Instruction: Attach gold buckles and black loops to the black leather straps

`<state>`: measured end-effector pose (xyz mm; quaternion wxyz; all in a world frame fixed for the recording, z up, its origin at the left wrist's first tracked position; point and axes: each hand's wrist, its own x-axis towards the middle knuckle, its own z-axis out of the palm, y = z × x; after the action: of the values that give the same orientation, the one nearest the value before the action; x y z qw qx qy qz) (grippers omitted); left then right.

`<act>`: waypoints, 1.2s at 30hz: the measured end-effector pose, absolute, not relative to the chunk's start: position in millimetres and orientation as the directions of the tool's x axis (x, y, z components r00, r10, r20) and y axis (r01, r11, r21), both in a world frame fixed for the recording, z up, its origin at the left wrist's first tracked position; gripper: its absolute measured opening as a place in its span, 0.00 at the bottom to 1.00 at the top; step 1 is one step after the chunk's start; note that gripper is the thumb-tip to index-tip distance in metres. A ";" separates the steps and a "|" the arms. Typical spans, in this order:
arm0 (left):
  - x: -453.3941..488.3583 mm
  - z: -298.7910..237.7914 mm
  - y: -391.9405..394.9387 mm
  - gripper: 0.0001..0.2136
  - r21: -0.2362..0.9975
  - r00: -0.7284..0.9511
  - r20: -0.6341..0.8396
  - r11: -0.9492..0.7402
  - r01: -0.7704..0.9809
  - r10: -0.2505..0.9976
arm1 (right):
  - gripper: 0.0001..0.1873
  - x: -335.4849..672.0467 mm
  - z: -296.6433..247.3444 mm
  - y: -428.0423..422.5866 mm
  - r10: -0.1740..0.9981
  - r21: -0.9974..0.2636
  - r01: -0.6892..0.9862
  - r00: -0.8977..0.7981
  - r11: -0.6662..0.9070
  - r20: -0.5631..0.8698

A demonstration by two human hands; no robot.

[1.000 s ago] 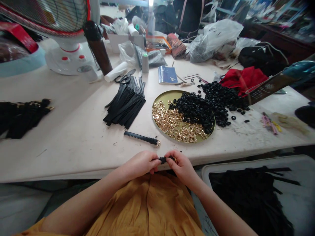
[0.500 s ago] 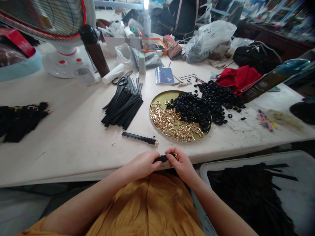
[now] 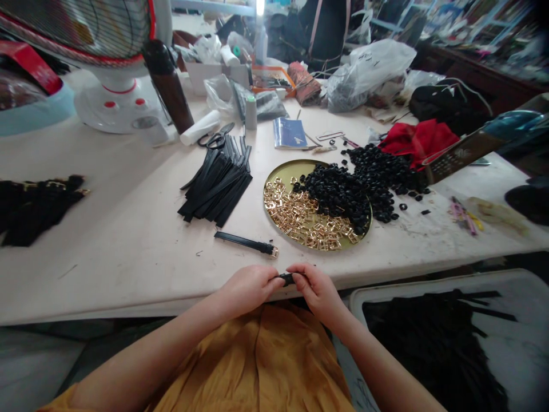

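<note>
Between my two hands, at the table's front edge, is a short black strap (image 3: pixel 286 279), mostly covered by fingers. My left hand (image 3: pixel 253 286) pinches its left part, and my right hand (image 3: pixel 315 286) is closed on the right part. In front of them lies a finished-looking black strap (image 3: pixel 243 242) with a gold buckle (image 3: pixel 274 251) at its right end. Beyond it, a gold round tray (image 3: pixel 274 170) holds many gold buckles (image 3: pixel 295 214) and a heap of black loops (image 3: pixel 338 191) that spills over its right rim. A bundle of black strips (image 3: pixel 217 186) lies left of the tray.
Buckled black straps (image 3: pixel 38 206) are piled at far left, below a fan (image 3: pixel 115 103). Black scissors (image 3: pixel 217 137), a dark bottle (image 3: pixel 169 86) and a blue booklet (image 3: pixel 289 133) stand or lie farther back. At lower right, a white bin (image 3: pixel 532 297) contains black strips.
My fingers have shifted along the strap, and the gold glint by my right fingertips is now hidden. The whole view has moved slightly.
</note>
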<state>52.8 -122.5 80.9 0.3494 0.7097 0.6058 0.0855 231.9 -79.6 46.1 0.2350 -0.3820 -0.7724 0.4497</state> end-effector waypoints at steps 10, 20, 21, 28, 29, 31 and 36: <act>52.2 77.2 -121.0 0.15 0.632 0.281 -0.321 -0.016 0.775 0.905 | 0.13 223.2 40.6 -85.4 0.791 -0.894 0.381 -0.610 0.237 -0.050; 2.8 66.6 -85.6 0.13 0.346 0.163 0.018 -0.159 0.925 0.987 | 0.16 162.3 39.0 -45.6 0.809 -0.651 0.555 -0.565 0.517 0.161; -0.9 61.8 -84.7 0.13 0.320 0.147 0.041 -0.153 0.935 0.988 | 0.16 158.6 34.9 -43.4 0.801 -0.580 0.591 -0.565 0.561 0.199; -17.8 50.9 -93.9 0.12 0.265 0.139 0.146 -0.174 0.948 0.980 | 0.27 159.1 5.9 -52.1 0.675 -0.325 0.592 -0.636 0.738 0.373; -25.3 56.8 -87.4 0.12 0.232 0.095 0.148 -0.128 0.964 0.984 | 0.27 159.5 4.0 -52.9 0.675 -0.315 0.598 -0.632 0.737 0.380; -45.8 70.8 -67.3 0.11 0.110 -0.104 0.152 0.088 0.990 0.983 | 0.29 159.8 1.8 -53.1 0.680 -0.303 0.611 -0.614 0.731 0.401; -90.9 87.4 -22.2 0.09 0.032 -0.348 0.177 0.348 0.937 0.921 | 0.30 161.5 1.7 -52.8 0.692 -0.333 0.613 -0.566 0.717 0.447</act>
<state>-90.9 -22.2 87.4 -0.0639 0.5674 0.8185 0.0637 161.5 -52.8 1.7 0.2830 -0.3699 -0.8822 0.0701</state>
